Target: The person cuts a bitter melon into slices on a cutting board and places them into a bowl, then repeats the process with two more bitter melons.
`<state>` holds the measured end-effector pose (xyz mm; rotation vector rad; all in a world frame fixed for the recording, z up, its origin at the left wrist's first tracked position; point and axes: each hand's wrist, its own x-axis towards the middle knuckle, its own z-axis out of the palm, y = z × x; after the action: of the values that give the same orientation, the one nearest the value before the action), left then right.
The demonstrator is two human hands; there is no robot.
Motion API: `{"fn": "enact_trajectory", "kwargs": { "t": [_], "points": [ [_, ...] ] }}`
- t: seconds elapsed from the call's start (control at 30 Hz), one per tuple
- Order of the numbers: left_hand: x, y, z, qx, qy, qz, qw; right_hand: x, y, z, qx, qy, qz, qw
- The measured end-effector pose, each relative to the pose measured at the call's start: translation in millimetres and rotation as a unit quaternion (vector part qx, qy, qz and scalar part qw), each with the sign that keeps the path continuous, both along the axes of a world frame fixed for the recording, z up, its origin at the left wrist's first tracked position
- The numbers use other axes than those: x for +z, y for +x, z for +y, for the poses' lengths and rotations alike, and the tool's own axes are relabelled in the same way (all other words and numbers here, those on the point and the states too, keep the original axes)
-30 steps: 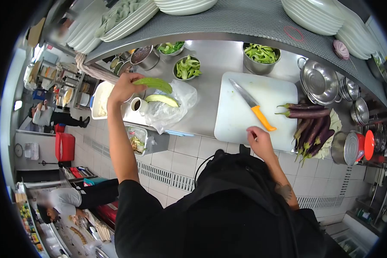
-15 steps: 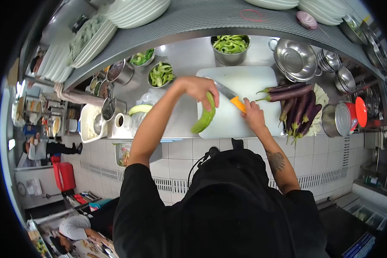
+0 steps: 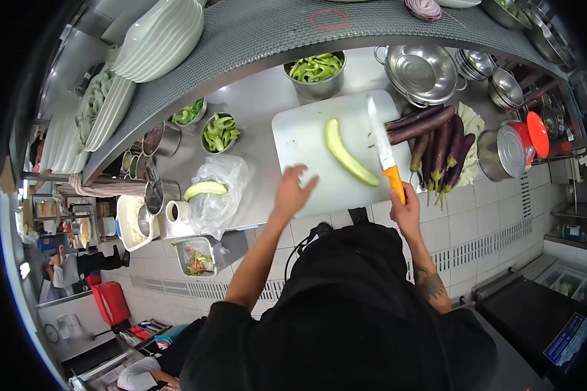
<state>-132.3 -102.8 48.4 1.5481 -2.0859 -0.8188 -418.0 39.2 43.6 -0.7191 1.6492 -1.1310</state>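
A long curved cucumber half (image 3: 346,154) lies on the white cutting board (image 3: 300,130), a pale green face showing. My left hand (image 3: 295,193) is open over the board's front left corner, fingers apart, holding nothing and apart from the cucumber half. At the board's right side my right hand (image 3: 406,207) is closed around the yellow handle of a kitchen knife (image 3: 384,153). The wet-looking blade points away from me, close to the eggplants (image 3: 440,140) piled at the board's right edge.
Metal pots of cut green strips (image 3: 316,68) stand behind and left of the board. Another pale green piece (image 3: 205,189) lies on a plastic bag (image 3: 223,207). Steel colanders (image 3: 421,72) sit back right. A mesh shelf (image 3: 267,29) with plates overhangs the counter. Other people are at left.
My left hand has let go of the cucumber half and drawn back toward me. The piece now rests on the board. The knife has swung to point away from me, and the view has shifted.
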Motion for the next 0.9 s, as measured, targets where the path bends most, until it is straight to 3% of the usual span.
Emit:
{"fn": "enact_trajectory", "kwargs": {
  "t": [0.1,0.2,0.27,0.3,0.33,0.4,0.43,0.5,0.53,0.6,0.63,0.7,0.77,0.83,0.9],
  "points": [
    [-40.7,-17.7,40.3,0.041,-0.011,0.067,0.997,-24.8,8.2,9.4,-0.021,-0.160,-0.065,0.985],
    [-48.4,-46.8,55.2,0.102,0.090,0.102,0.985,-20.1,4.8,11.3,-0.031,-0.107,-0.064,0.992],
    [-36.2,-71.3,48.0,0.031,-0.100,0.008,0.994,-17.4,1.8,10.2,-0.053,-0.099,-0.048,0.992],
    [-29.5,-82.8,43.5,-0.032,-0.100,-0.025,0.994,-15.0,-0.8,9.9,-0.092,-0.094,-0.046,0.990],
    [-30.5,-95.8,38.2,-0.025,-0.101,-0.020,0.994,-13.0,-3.5,9.3,-0.129,-0.088,-0.045,0.987],
    [-35.2,-122.6,26.9,-0.212,-0.255,-0.088,0.939,-5.8,-11.0,7.9,-0.132,-0.094,-0.014,0.987],
    [-40.6,-134.0,21.9,-0.205,-0.253,-0.087,0.941,2.1,-12.1,8.6,-0.157,-0.122,0.001,0.980],
    [-50.3,-154.2,10.3,-0.320,-0.267,-0.125,0.901,3.8,-17.2,11.2,-0.193,-0.168,0.014,0.967],
    [-47.9,-163.2,4.4,-0.312,-0.267,-0.125,0.903,0.3,-19.4,14.1,-0.186,-0.168,0.015,0.968],
    [-30.4,-176.7,-14.4,-0.382,-0.144,-0.170,0.897,-4.6,-23.3,15.7,-0.211,-0.229,0.079,0.947],
    [-13.2,-173.7,-21.5,-0.379,-0.146,-0.171,0.898,1.6,-22.0,18.3,-0.210,-0.218,0.070,0.951],
    [31.4,-155.1,-32.9,-0.281,-0.179,0.009,0.943,-2.5,-22.8,24.3,-0.201,-0.207,0.056,0.956],
    [49.4,-124.4,-48.9,-0.175,-0.285,0.130,0.933,-7.7,-20.9,29.2,-0.201,-0.194,0.043,0.959],
    [59.1,-93.3,-46.9,-0.018,-0.218,0.268,0.938,-10.4,-13.0,28.9,-0.155,-0.183,0.052,0.970],
    [36.3,-66.5,-41.6,0.068,-0.178,0.395,0.899,-12.2,-3.9,26.0,-0.126,-0.184,0.061,0.973]
  ]
}}
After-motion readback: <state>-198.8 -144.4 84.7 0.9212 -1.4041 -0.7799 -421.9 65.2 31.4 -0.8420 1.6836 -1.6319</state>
